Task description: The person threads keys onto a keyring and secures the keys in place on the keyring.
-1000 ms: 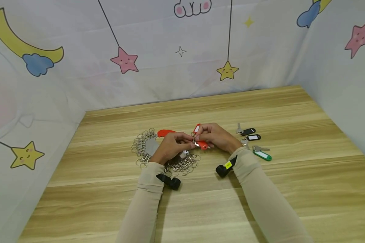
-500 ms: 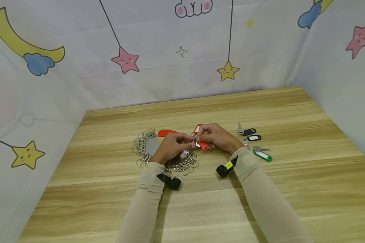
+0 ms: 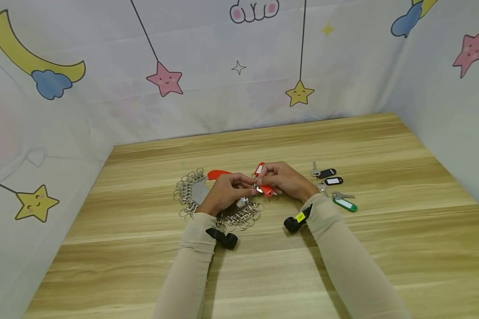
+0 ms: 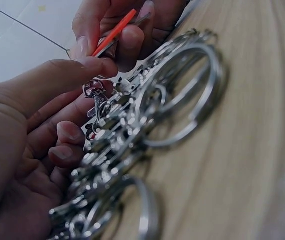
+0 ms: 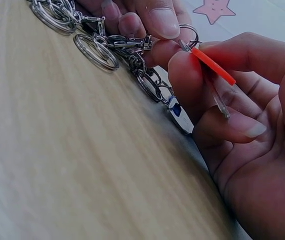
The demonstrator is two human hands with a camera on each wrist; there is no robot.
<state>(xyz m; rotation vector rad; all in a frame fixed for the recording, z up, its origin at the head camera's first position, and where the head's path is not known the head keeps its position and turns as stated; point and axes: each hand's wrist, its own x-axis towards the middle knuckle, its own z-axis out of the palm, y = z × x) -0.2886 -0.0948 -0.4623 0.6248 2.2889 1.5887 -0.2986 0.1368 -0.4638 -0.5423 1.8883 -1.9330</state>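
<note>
My left hand (image 3: 227, 190) pinches a small metal split ring (image 5: 196, 36) between thumb and fingers, above a gathering of rings. Meeting it fingertip to fingertip, my right hand (image 3: 285, 179) holds a red key tag (image 5: 213, 66) together with a silver key (image 5: 219, 102). The tag and key lie close to the split ring; whether they are threaded on it I cannot tell. Below the hands several swivel clasps with rings (image 3: 239, 217) hang around a grey plate (image 3: 199, 191), partly hidden by my left hand. Another red tag with a white label (image 3: 258, 169) shows behind the right fingers.
To the right on the wooden table (image 3: 403, 230) lie a black tag (image 3: 326, 173), a second black tag with a white label (image 3: 333, 180) and a green tag (image 3: 345, 204), with keys beside them. A red curved piece (image 3: 218, 174) adjoins the grey plate. Printed fabric walls (image 3: 207, 115) enclose the table.
Both hands stay in almost the same place. The red tag tilts very slightly at the right fingertips; otherwise the arrangement looks the same.
</note>
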